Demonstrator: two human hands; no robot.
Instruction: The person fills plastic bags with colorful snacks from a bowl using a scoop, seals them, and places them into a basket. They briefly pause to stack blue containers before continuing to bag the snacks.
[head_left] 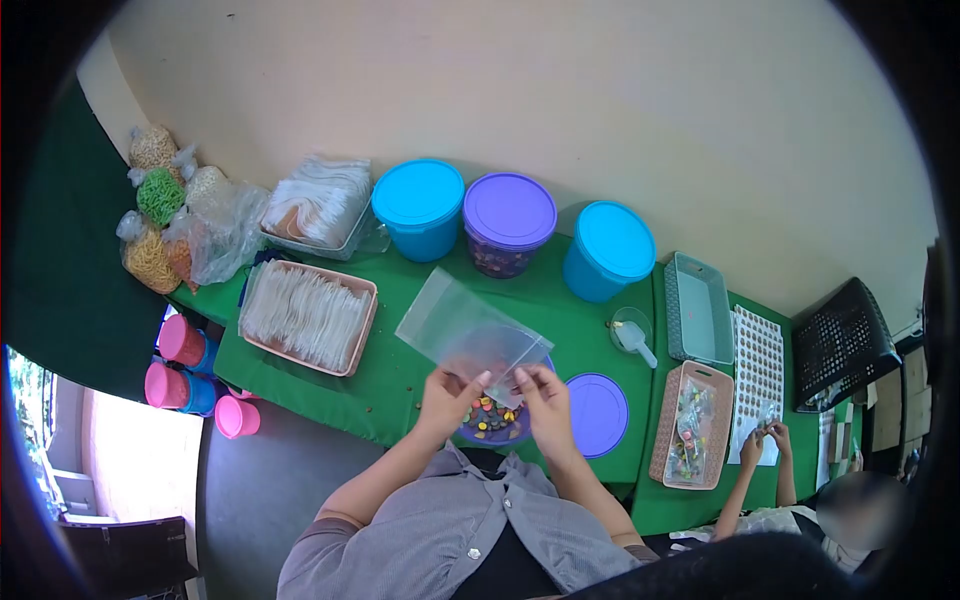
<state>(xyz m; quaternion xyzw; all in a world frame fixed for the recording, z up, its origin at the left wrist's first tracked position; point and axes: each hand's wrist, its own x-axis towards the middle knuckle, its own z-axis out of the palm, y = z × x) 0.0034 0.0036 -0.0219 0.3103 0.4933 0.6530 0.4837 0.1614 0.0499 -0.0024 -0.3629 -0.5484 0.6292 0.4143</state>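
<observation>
A clear plastic bag (450, 315) is held up between my two hands, over a purple tub (490, 436) of small colourful pieces. My left hand (452, 395) pinches the bag's lower edge. On the other side, my right hand (543, 393) has its fingers closed on the bag's corner. Part of the tub shows through the bag. A round purple lid (597, 415) lies flat just right of the tub.
Behind stand lidded tubs (418, 205). Baskets of bags (308, 315) are at left, near filled sacks (160, 195). A scoop (635, 338) rests in a bowl. At right are a pink basket (692, 425), a sticker sheet (758, 370) and another person's hands (765, 440).
</observation>
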